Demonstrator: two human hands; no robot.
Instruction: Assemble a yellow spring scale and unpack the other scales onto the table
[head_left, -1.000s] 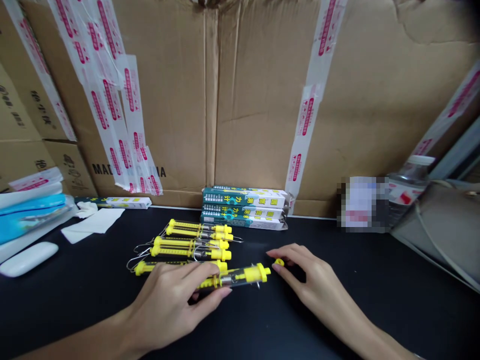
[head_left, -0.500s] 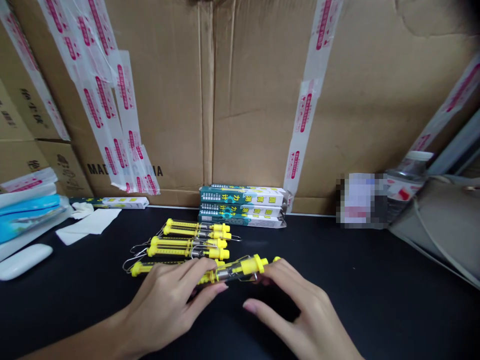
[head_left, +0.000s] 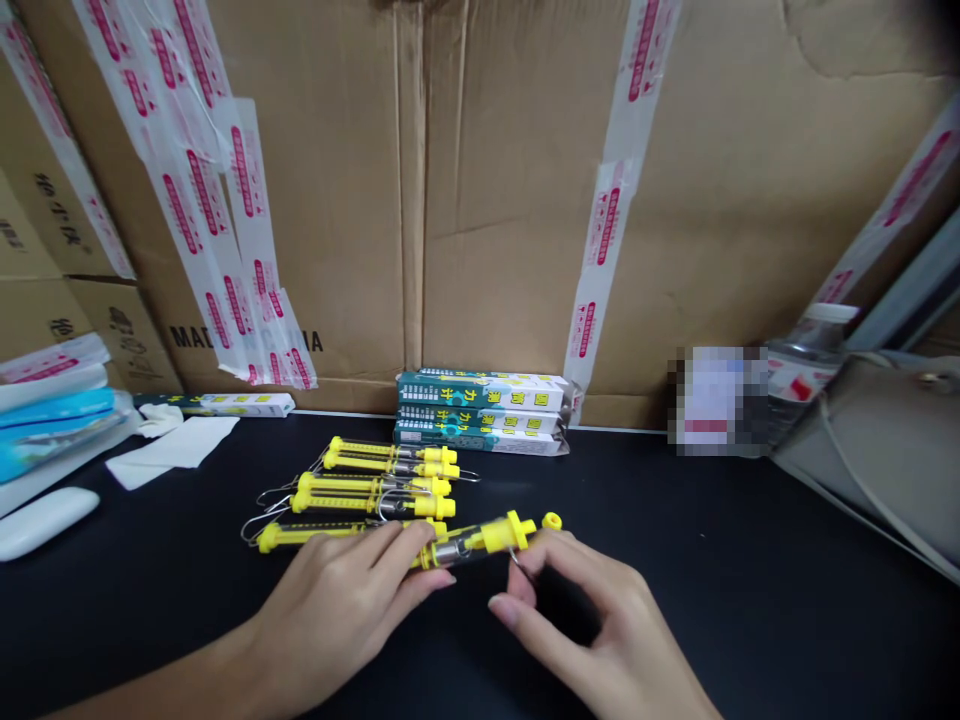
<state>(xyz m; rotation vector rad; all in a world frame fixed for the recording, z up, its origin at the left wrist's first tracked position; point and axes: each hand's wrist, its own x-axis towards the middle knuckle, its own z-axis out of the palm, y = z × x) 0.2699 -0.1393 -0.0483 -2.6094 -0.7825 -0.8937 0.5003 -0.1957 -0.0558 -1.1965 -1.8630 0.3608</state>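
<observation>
My left hand (head_left: 337,600) is closed round a clear tube-shaped spring scale (head_left: 499,533) with a yellow end cap, tilted up to the right. At that cap, my right hand (head_left: 600,610) has a thin metal hook (head_left: 520,562) at its bent fingers, thumb apart below them. A small yellow ring-shaped part (head_left: 552,521) shows just beyond my right fingers. Several similar yellow spring scales (head_left: 352,485) with wire hooks lie side by side behind my left hand, the nearest partly covered by it.
Green and white boxes (head_left: 480,400) are stacked against a large cardboard box (head_left: 517,200). Tissue packs (head_left: 56,425), paper (head_left: 172,452) and a white object (head_left: 49,522) lie left. A bottle (head_left: 806,375) and grey bag (head_left: 885,440) stand right.
The wire hook has swung down from alongside the scale to my right fingers. My right hand has shifted slightly, showing more of the small yellow part.
</observation>
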